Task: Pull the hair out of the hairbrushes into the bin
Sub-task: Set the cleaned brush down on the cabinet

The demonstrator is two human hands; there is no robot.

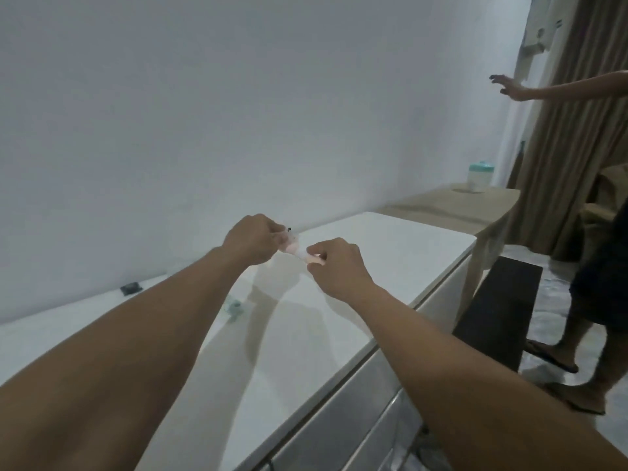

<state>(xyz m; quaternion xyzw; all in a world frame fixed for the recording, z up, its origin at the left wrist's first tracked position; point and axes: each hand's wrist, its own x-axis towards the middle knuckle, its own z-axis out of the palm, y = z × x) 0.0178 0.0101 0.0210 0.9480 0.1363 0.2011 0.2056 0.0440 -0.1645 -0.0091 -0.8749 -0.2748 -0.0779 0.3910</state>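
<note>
A small pink hairbrush (pixel 295 248) is held above a white counter (pixel 390 253), pinched by curled fingers of the left hand (pixel 253 239) and right hand (pixel 334 266).

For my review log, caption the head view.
Both hands, left and right, hold a small pink hairbrush above a white countertop.

A home room: white cabinet top (pixel 356 266), brown curtain (pixel 571 130), small wooden table (pixel 452 207).

— What's the room like?
— A plain pale wall (pixel 238 96) runs behind a long white cabinet top (pixel 373 266), with a tan side table (pixel 452 209) at its far end.
— And on the right?
— Brown curtains (pixel 571 147) hang to the floor, beside a dark bench (pixel 503 300).
</note>
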